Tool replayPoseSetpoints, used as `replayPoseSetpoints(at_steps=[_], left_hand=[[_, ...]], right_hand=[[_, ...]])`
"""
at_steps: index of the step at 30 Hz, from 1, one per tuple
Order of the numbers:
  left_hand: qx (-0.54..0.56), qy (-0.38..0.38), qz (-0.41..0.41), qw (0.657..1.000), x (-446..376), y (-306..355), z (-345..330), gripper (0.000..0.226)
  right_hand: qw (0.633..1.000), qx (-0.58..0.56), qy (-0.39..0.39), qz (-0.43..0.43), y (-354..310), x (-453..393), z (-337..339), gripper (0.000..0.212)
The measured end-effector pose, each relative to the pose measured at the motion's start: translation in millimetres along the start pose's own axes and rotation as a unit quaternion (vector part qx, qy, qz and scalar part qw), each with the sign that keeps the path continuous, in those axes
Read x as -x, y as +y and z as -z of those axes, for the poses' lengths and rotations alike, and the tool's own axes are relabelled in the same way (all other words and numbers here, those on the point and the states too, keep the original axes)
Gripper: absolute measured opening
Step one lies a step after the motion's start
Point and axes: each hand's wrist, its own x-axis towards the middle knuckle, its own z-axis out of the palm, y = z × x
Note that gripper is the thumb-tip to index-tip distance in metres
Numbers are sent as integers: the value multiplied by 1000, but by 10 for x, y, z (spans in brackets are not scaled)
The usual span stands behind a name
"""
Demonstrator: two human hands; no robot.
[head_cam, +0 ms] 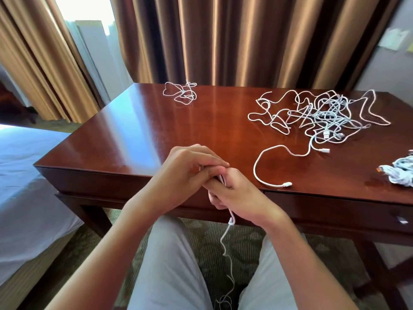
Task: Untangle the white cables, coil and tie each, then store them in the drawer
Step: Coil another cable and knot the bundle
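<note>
we hold one white cable [226, 240] just in front of the table [138, 130] edge, at lower centre of the frame. our left hand [190, 168] is curled, its fingertips pinching the cable's upper part; our right hand [232, 193] is closed round it just below, the two hands touching. the free end hangs down between our knees toward the floor, kinked in places, with what looks like a small knot or loop just under the right hand.

we judge the step to be coiling this cable. to do it well we should draw the hanging length up in even loops, let the kinks turn out as they pass through the fingers, clear that small knot first, and keep a short tail to wrap round the coil and tie it.

on the table we count three other lots of cable: a small loose tangle [181, 93] at upper centre, a big tangle [321, 113] at upper right with one end trailing toward us, and a bundle [400, 173] at the right edge, partly cut off. how many cables sit in the big tangle we cannot tell. the drawer [335, 209] front, under the table at right, looks closed.
</note>
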Motion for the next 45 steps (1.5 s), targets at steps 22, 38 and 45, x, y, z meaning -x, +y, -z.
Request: replayPoseSetpoints(at_steps=[22,38,45], left_hand=[[59,62,63,994,147,7,-291,36],[64,128,125,982,48,-90,-319,51],[299,311,314,846,-45,-81,-373,41]], right_hand=[[993,48,-63,-87,-135,111,8,23],[999,41,-9,-34,-34,117,-38,31],[975,-101,166,108,122,157,-192,20]])
